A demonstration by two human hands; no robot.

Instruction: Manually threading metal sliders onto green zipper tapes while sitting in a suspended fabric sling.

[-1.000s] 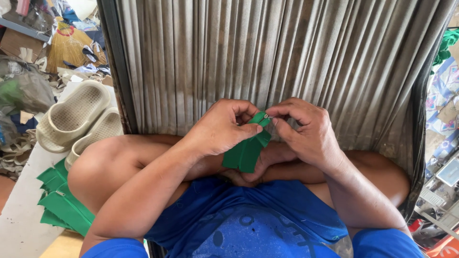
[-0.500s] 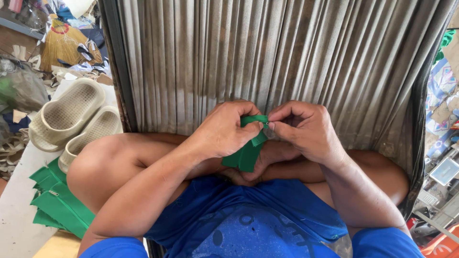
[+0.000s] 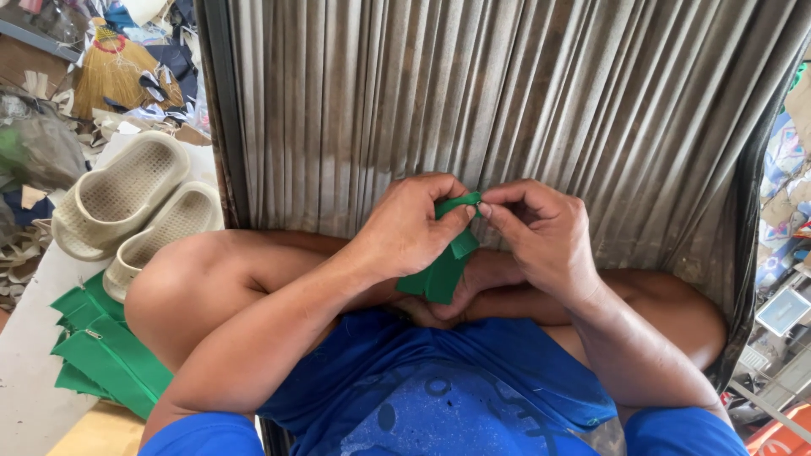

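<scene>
Pleated grey mat (image 3: 524, 110) underfoot, cluttered floor (image 3: 51, 101) beside.

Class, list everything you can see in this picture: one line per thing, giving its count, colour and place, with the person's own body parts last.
green fabric strip: one, green, pinched between both hands above the lap
green fabric pieces: a stack, count unclear, green, lower left beside the knee
slippers: two, cream, left, beside the knee
corrugated metal sheet: one, grey, upright in front of the person
broom: one, straw-coloured, top left among clutter
cloth scraps: several, mixed colours, right edge
shorts: one pair, blue, on the lap
left hand: one, gripping the strip's upper end
right hand: one, pinching the strip's top
legs: two, crossed
</scene>
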